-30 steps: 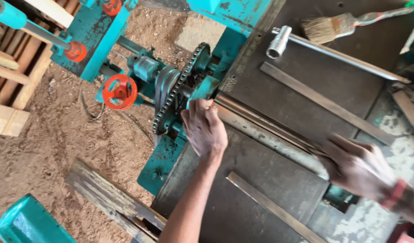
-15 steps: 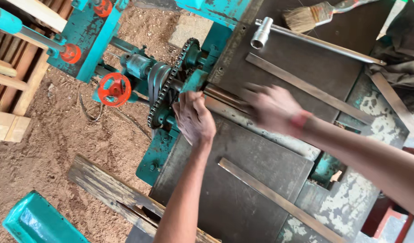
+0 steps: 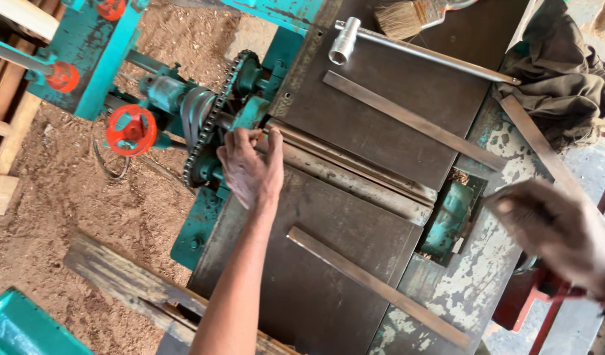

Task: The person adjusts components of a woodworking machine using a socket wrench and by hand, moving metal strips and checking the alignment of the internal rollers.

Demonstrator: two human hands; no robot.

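Left hand (image 3: 250,167): fingers curled over end of cutter slot (image 3: 355,172) at machine table (image 3: 329,263) edge, beside chain sprocket (image 3: 207,118).
Slot long axis: runs 10 to 4 o'clock, away from left hand.
Right hand (image 3: 559,230): blurred, at 4 o'clock end; grip cannot be told.
Left hand nearer.

Bright even daylight, soft shadows; right hand (image 3: 565,236) motion-blurred.

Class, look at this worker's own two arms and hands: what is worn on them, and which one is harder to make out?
The left hand and its forearm are bare: no glove, sleeve or watch shows. The right hand is blurred, also ungloved, with a red band at the wrist.
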